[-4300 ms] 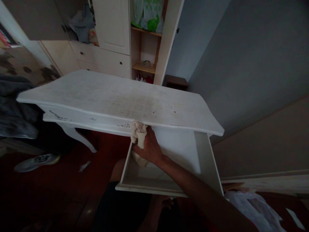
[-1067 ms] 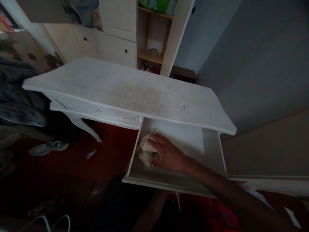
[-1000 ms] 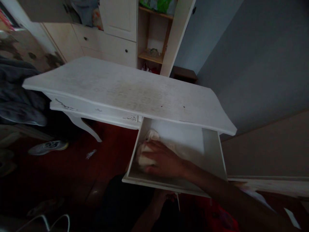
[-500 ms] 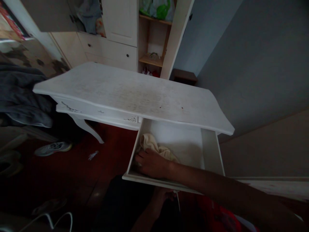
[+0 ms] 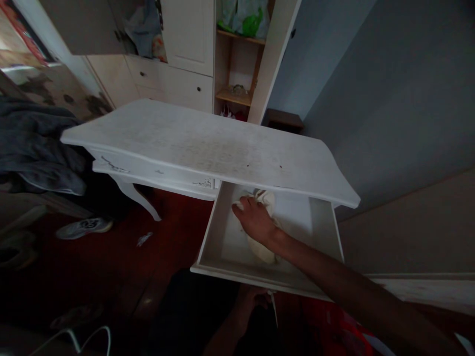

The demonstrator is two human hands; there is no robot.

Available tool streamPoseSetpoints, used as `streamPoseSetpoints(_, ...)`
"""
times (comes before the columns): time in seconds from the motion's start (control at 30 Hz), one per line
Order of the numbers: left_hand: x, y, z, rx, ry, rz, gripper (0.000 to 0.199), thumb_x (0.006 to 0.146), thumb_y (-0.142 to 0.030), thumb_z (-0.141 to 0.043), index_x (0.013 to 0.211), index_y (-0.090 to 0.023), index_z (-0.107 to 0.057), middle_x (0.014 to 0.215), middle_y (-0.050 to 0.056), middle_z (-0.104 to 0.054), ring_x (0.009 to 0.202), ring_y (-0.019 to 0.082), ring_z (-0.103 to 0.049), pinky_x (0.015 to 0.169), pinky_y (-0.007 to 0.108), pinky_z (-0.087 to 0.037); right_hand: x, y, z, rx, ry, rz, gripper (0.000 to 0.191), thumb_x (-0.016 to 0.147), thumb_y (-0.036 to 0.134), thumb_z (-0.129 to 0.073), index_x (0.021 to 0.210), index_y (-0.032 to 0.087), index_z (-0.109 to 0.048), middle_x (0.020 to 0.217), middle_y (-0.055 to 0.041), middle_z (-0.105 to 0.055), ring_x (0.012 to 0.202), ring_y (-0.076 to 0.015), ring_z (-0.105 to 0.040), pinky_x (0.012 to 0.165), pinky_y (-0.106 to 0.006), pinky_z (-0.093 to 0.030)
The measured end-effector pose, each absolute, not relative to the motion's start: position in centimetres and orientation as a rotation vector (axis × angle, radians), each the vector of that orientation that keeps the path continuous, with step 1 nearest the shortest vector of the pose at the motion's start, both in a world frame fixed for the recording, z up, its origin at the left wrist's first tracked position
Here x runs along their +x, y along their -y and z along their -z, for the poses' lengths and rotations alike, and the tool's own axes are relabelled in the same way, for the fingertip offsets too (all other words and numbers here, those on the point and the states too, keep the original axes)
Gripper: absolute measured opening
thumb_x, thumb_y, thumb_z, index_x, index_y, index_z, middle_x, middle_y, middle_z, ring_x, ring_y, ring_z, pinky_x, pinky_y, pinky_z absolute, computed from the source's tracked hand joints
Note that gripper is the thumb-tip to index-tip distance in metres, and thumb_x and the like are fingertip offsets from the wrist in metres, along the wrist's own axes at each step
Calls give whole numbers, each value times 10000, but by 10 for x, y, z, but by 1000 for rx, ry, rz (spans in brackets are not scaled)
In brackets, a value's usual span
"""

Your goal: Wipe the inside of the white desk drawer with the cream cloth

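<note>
A white desk (image 5: 178, 133) with a smudged top has its right drawer (image 5: 322, 222) pulled out. Inside the drawer, my right hand (image 5: 256, 217) is closed on a cream cloth (image 5: 261, 249), which bunches under and behind the fingers near the drawer's back left. Below the drawer front, my left hand (image 5: 256, 299) is low over dark clothing, its fingers curled near a thin white cord (image 5: 274, 306); dim light hides whether it grips the cord.
Behind the desk stands an open wardrobe (image 5: 187, 34) with bags on a shelf. Grey clothing (image 5: 40, 143) hangs at the left, above a shoe (image 5: 84, 228) on the red floor. Red fabric (image 5: 345, 331) lies at the lower right.
My right hand has moved from the drawer's front left corner toward its back and a little right, dragging the cream cloth along. My left hand has barely moved.
</note>
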State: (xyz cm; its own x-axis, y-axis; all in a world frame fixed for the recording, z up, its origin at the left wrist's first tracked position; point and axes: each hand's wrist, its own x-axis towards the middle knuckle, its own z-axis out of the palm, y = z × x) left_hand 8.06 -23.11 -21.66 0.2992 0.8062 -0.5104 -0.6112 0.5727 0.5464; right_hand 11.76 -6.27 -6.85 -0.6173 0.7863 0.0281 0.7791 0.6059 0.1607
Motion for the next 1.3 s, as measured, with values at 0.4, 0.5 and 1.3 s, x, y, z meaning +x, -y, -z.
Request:
streamPoseSetpoints(0.4,77,225,224,269,-823,-847,361,558,-371,-843,734,-94,-691,683,71,-697,563,153,-605,528,266,-444,215,47,-56,1667,-3490,-176,407,827,120,-484,1159,287,-651,1130,-63,-579,1086,-224,-592,941,-427,-502)
streamPoseSetpoints(0.5,70,226,218,273,-811,-799,320,793,-367,-728,982,-115,-671,939,77,-696,781,182,-653,689,323,-536,230,23,-102,1752,-3557,-486,419,807,116,-481,1141,301,-652,1092,-47,-621,1052,-236,-611,946,-476,-497)
streamPoseSetpoints(1.3,69,218,231,356,-880,-815,411,415,-466,-895,645,-191,-695,663,104,-687,632,295,-663,531,378,-486,271,-104,-139,1893,-3255,-1312,420,943,211,-369,1349,245,-472,1359,-111,-457,1305,-248,-401,1081,-524,-354)
